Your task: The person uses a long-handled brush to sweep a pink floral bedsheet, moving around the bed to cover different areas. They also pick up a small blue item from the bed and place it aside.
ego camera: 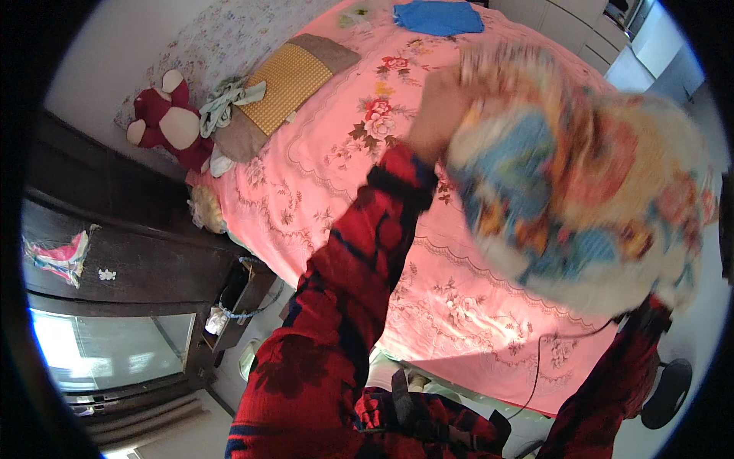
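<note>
My left hand [444, 109], blurred by motion, grips the upper left edge of a cloth [602, 166] with a many-coloured print. The cloth hangs bunched in the air above the bed, also blurred, with blue, orange and cream patches. My right sleeve [619, 350] reaches up to its lower right corner, where the cloth covers my right hand; its fingers are hidden. Below lies a pink flowered bedspread [344, 189] spread over the bed.
A folded blue cloth [438, 18] rests at the bed's far side. By the wall are a pillow with a woven yellow cover [289, 80], a crumpled pale green cloth [229, 103] and a dark red plush toy [172, 123]. A dark wooden cabinet [137, 269] stands left; a black cable [539, 367] hangs near my right arm.
</note>
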Action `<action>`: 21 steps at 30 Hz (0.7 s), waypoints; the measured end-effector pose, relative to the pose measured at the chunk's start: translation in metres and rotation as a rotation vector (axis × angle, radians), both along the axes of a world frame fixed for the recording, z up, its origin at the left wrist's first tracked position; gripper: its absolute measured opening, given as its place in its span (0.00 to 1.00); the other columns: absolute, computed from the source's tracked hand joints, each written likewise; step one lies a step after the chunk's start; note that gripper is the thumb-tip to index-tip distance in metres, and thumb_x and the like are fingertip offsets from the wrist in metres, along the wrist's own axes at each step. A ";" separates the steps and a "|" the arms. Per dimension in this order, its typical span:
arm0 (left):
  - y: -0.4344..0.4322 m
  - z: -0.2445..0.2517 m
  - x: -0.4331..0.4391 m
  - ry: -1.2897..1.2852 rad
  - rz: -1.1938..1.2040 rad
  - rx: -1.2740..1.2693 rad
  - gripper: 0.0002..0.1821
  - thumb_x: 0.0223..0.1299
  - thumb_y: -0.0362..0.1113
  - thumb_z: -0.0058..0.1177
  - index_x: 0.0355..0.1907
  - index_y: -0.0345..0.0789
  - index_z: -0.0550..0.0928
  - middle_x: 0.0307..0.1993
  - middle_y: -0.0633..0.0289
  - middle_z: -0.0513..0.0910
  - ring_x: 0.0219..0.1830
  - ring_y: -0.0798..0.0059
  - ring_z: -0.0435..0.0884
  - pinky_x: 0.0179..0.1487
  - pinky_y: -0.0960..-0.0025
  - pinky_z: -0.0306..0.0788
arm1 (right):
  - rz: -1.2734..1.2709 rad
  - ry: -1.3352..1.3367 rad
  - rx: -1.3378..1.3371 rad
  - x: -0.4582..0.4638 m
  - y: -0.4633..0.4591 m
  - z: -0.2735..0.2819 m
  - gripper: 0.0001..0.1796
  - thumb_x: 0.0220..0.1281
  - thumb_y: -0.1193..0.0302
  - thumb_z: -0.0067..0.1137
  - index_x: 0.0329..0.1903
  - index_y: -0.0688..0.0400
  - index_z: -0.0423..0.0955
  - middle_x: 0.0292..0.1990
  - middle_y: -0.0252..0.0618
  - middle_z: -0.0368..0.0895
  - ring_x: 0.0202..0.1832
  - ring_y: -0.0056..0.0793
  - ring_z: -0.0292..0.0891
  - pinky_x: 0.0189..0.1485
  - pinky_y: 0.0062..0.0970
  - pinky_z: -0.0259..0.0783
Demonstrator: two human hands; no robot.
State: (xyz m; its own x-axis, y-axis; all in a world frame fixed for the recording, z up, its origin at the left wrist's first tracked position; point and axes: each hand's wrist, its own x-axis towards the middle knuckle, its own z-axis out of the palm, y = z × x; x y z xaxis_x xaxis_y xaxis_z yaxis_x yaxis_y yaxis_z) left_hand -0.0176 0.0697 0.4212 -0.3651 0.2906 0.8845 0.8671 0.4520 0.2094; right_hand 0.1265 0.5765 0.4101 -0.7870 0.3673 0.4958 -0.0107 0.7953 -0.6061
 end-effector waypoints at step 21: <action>-0.201 -0.405 0.055 -1.744 0.179 1.859 0.17 0.59 0.44 0.47 0.39 0.30 0.71 0.34 0.52 0.79 0.31 0.63 0.80 0.31 0.65 0.75 | 0.097 -0.714 -0.770 -0.153 -0.338 -0.204 0.13 0.55 0.61 0.57 0.28 0.59 0.74 0.13 0.24 0.62 0.11 0.13 0.56 0.11 0.18 0.49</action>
